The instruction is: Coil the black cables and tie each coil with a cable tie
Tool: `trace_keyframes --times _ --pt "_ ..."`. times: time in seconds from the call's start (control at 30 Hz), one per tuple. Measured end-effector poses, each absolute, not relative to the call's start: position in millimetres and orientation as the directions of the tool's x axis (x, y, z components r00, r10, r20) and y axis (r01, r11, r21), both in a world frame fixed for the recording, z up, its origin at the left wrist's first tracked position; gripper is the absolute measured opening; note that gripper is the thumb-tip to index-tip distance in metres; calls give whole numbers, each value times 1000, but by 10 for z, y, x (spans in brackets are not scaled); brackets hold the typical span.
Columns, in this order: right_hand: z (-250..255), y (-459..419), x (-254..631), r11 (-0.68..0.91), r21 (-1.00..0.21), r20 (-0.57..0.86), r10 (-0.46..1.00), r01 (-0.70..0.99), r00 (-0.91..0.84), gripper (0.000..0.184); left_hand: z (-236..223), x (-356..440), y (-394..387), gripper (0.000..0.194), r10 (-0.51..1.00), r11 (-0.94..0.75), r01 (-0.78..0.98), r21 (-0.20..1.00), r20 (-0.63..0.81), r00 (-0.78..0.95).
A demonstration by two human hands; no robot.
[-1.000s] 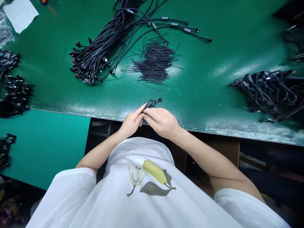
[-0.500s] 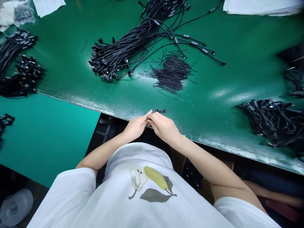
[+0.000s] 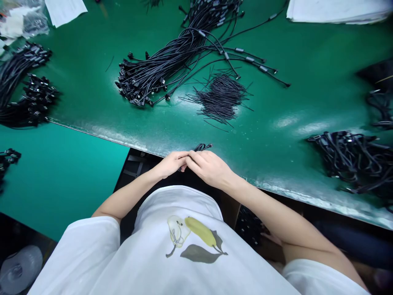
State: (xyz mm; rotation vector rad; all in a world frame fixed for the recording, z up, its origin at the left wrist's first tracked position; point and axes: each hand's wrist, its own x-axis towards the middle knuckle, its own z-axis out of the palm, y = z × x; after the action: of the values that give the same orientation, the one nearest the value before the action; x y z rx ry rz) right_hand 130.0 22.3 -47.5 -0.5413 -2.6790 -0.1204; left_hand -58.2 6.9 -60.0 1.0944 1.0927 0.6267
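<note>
A black cable (image 3: 201, 147), folded into loops, sticks out beyond my fingers at the front edge of the green table. My left hand (image 3: 172, 163) is closed around the near part of it, most of which the fingers hide. Over the top of the bundle curls my right hand (image 3: 209, 167), its fingertips pressed against those of the left. Farther in on the table lies a pile of short black ties (image 3: 223, 97). Behind that pile stretches a large bunch of straight black cables (image 3: 172, 57) with small connectors at the ends.
Folded black cables (image 3: 353, 159) are heaped at the right edge. More cable bunches (image 3: 37, 98) lie on the left. Papers (image 3: 337, 10) rest at the back right, and a lower teal surface (image 3: 61, 176) adjoins the table (image 3: 276, 123). Part of another person shows at lower right.
Both hands have shifted slightly towards my body, and more of the looped cable shows beyond the fingers. The other person's arm at lower right has moved.
</note>
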Motion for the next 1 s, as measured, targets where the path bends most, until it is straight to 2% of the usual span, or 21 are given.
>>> trace_keyframes --times 0.2,0.3,0.53,0.63,0.73,0.8,0.9,1.0 --pt "-295 284 1293 891 375 265 163 257 -951 27 -640 -578 135 19 793 452 66 889 -435 428" --pt "-272 328 1302 859 482 226 69 173 -972 26 -638 -575 138 19 772 495 67 866 -474 424" --pt "-294 366 1292 865 489 167 33 112 -985 30 -614 -522 135 18 750 517 89 851 -501 433" --pt "-331 345 1271 838 520 180 84 167 -980 28 -576 -499 144 20 771 503 111 857 -503 390" --pt "-345 331 1268 866 451 203 135 215 -970 27 -555 -469 139 19 768 518 131 845 -527 364" --pt "-332 326 1275 900 401 185 104 172 -977 30 -560 -442 126 17 754 537 137 833 -546 364" --pt "-302 310 1284 882 460 132 47 104 -990 35 -577 -399 105 19 744 555 139 821 -564 359" --pt "-305 294 1273 851 508 115 85 132 -990 38 -568 -376 98 17 748 560 99 823 -553 367"
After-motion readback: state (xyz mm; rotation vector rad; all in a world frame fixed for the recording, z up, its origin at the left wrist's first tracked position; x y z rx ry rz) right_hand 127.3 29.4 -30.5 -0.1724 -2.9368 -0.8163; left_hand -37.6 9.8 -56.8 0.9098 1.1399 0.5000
